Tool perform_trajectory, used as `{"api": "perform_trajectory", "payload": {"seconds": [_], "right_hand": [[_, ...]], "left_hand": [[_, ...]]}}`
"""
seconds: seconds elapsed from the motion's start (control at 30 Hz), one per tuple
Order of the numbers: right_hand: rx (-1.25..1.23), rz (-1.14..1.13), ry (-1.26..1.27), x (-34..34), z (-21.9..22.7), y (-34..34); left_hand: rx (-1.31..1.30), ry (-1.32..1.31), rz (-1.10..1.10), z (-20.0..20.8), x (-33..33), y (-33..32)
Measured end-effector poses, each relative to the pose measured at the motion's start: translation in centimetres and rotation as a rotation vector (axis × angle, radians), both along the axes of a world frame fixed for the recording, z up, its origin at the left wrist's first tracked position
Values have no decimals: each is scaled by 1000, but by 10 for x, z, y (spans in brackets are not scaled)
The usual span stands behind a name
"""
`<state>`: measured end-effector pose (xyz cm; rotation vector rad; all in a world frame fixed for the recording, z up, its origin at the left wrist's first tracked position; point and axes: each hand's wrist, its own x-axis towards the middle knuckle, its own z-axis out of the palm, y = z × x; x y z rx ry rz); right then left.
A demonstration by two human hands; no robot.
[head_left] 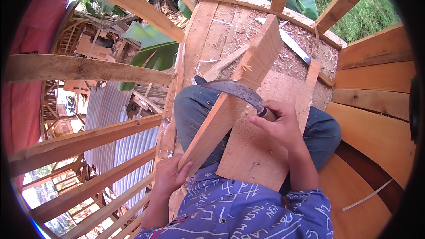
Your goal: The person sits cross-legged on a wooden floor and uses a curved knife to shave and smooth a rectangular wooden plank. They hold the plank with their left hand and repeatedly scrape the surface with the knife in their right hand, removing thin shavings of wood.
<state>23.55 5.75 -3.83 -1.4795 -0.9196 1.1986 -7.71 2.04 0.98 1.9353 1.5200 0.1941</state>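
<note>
My right hand (282, 125) is wrapped round the short wooden handle of a curved blade like a sickle (237, 90). The blade lies across the upper narrow edge of a long wooden plank (208, 139), and a small curl of wood sticks up from that edge just beyond it. Tilted on edge, the plank runs from near my body away to the far floor. My left hand (172, 172) grips its near end, with the thumb on the plank's side. A wide flat board (256, 159) lies across my lap under my right arm.
Shavings litter the plank floor (208, 31) ahead, where a flat metal blade (294, 46) and wood strips lie. Slatted rails (88, 68) edge the left side, with corrugated sheets (104, 115) below. Wooden boards (374, 88) wall the right side; a thin strip (367, 194) lies there.
</note>
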Motion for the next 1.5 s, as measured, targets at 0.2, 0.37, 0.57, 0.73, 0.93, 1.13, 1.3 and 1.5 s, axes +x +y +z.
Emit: {"api": "perform_trajectory", "payload": {"seconds": [0.2,0.37,0.57,0.73,0.93,1.13,1.3,1.5], "right_hand": [[321,-847,358,118,8,0],[201,-351,328,55,30,-13],[364,256,-467,-9,25,-6],[251,145,-684,-1,13,10],[263,102,-753,-14,4,10],[179,35,-796,-12,-6,18],[289,67,-955,-1,0,29],[338,144,-895,-15,-1,19]], "left_hand": [[-38,-58,55,-4,-4,1],[-26,-50,67,-5,-3,-2],[-14,-33,50,1,1,-3],[-13,10,34,-3,-3,-4],[-5,-36,6,-3,1,2],[-43,-26,28,-4,4,4],[-45,-55,16,-3,4,0],[-14,-26,-17,-2,8,5]]}}
